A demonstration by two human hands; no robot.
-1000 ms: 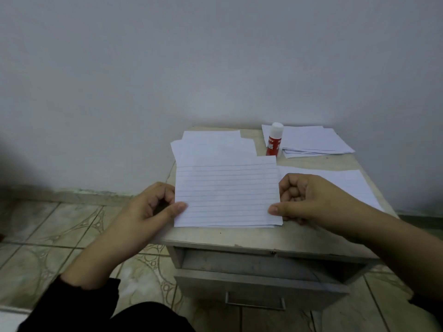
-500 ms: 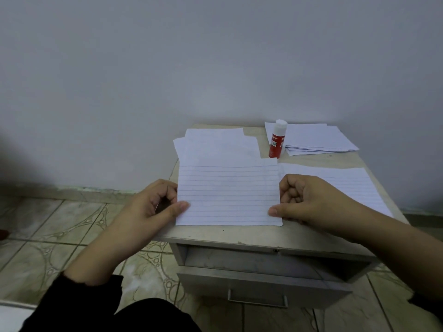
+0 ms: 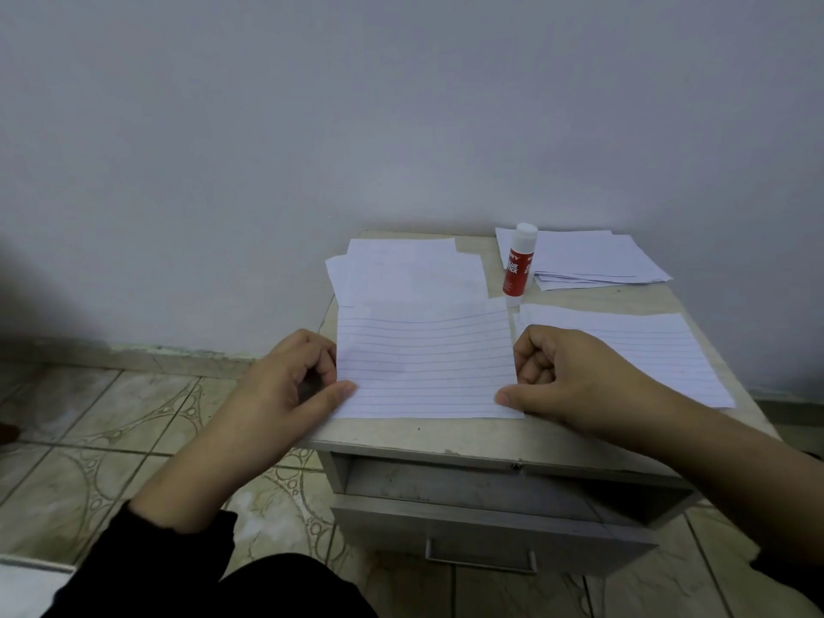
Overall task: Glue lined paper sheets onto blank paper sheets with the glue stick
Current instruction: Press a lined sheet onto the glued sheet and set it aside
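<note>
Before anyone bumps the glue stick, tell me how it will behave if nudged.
The glue stick stands upright, tall on a narrow base, so it would probably tip easily. Its round body suggests it would then roll across the table. It looks like small capped plastic, so likely light and not fragile.

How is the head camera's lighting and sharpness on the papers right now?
Head view: dim, flat light with no glare; lines on the lined sheet read clearly; glue stick label is soft; wide-angle bending at the edges; dark shadow on the wall at left.
</note>
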